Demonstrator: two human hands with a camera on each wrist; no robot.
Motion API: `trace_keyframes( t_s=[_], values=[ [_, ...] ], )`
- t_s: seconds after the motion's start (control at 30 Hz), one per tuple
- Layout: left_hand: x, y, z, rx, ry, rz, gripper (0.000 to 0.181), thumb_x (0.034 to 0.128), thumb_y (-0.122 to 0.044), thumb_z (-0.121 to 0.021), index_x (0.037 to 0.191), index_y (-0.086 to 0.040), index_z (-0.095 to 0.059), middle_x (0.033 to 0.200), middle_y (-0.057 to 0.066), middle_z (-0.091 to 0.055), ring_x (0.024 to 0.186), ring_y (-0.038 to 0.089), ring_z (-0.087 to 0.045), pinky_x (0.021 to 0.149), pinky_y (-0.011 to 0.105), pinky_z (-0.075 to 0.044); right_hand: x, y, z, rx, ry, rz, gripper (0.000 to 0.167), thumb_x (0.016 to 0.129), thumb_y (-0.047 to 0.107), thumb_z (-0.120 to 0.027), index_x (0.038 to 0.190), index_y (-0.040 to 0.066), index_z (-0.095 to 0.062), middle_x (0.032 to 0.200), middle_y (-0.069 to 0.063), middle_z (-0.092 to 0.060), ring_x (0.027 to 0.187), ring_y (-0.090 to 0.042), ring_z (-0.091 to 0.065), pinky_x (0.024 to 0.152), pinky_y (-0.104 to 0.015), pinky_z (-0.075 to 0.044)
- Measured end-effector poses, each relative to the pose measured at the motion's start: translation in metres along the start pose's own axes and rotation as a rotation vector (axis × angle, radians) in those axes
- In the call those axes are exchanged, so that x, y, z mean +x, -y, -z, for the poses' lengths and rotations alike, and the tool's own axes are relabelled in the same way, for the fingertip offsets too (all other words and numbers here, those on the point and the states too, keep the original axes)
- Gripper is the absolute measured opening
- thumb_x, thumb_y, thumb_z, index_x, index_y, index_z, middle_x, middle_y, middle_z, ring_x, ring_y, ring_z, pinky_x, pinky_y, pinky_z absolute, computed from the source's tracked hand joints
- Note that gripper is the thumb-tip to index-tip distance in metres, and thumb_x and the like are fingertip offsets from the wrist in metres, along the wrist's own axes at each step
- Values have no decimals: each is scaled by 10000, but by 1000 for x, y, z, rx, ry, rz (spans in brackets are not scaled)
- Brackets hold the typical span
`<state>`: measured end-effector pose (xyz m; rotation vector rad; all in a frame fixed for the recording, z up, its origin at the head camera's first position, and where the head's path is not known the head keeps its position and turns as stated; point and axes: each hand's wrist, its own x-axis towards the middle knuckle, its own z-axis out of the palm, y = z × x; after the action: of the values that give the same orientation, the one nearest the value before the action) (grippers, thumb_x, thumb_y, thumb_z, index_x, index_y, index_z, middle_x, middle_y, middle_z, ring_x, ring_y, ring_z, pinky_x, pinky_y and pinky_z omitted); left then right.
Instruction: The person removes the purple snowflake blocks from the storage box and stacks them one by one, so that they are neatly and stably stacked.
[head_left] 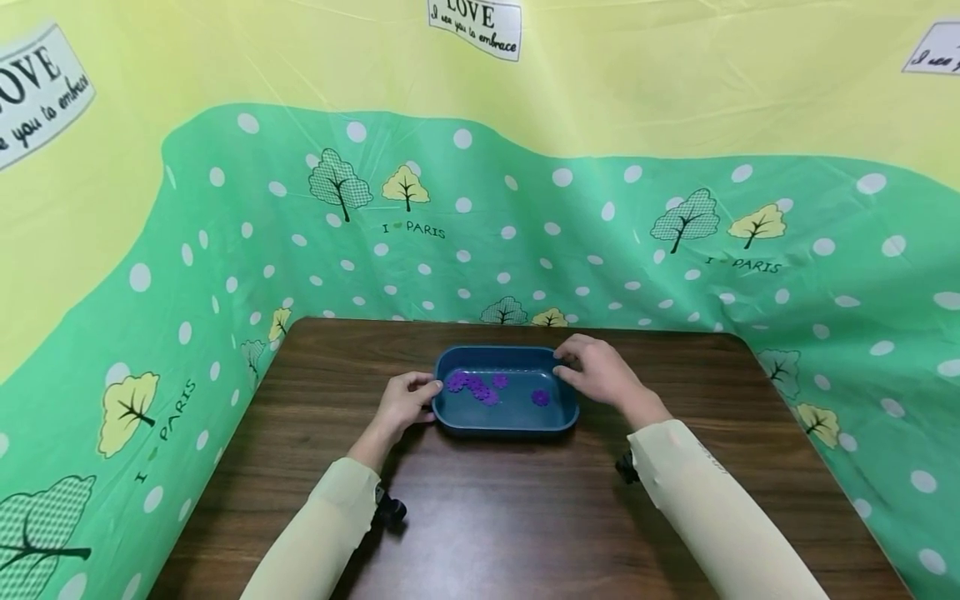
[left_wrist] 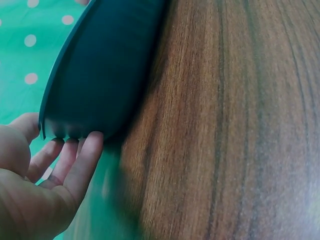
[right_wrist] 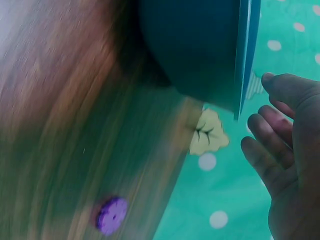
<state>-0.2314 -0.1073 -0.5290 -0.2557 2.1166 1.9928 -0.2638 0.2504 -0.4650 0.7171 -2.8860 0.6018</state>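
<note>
The head view is bright, with soft glare on the table [head_left: 517, 492]. The right wrist view is dimmer, its table blurred; the tray [right_wrist: 200, 45] seems in shadow.

Purple discs [head_left: 480, 389] bunched in the tray [head_left: 525, 417], too small and overlapped for me to count | lone disc [right_wrist: 112, 216] on the table [head_left: 487, 517], blurred from the right wrist | tray's inside, hidden by its wall from both wrists | sleeves [head_left: 697, 500] and table's near edge, cut off below | left label [head_left: 41, 92], cropped sideways
</note>
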Motion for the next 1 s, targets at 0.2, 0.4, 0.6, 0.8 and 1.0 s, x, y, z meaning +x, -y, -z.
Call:
trace_keyframes(
  t_s=[0.2,0.4,0.6,0.8,1.0],
  values=[
    [1,4,0,-7,2,-10,391,987,-177,-703,1325,8,-642,1104,161,-670,892,242,-719,725,396,-669,9,15,-14,-2,20,42,231,928,223,-775,1116,88,-753,1115,-34,-698,963,-220,-663,840,-435,-610],
    [2,4,0,-15,2,-17,379,982,-169,-705,1311,10,-649,1084,150,-674,897,246,-720,714,395,-669,20,30,-31,-2,63,46,236,923,224,-782,1124,105,-748,1120,-21,-692,973,-204,-663,861,-430,-608],
    [2,3,1,-13,11,-22,397,983,-172,-704,1325,19,-638,1082,149,-675,896,237,-719,724,404,-669,32,39,-50,-9,110,69,258,923,236,-782,1139,100,-744,1134,-34,-696,1002,-220,-674,903,-449,-602],
    [3,4,2,-11,10,-24,387,981,-169,-707,1314,19,-645,1068,156,-677,875,231,-720,717,401,-669,41,46,-66,-11,187,33,231,941,256,-762,1140,139,-746,1156,-26,-701,1081,-220,-663,975,-446,-581],
    [2,3,1,-15,10,-22,382,980,-172,-709,1308,13,-648,1096,182,-678,863,217,-713,716,395,-669,44,47,-77,-18,216,-9,220,946,250,-756,1147,160,-745,1197,-34,-701,1139,-233,-647,1033,-459,-556]
  ],
)
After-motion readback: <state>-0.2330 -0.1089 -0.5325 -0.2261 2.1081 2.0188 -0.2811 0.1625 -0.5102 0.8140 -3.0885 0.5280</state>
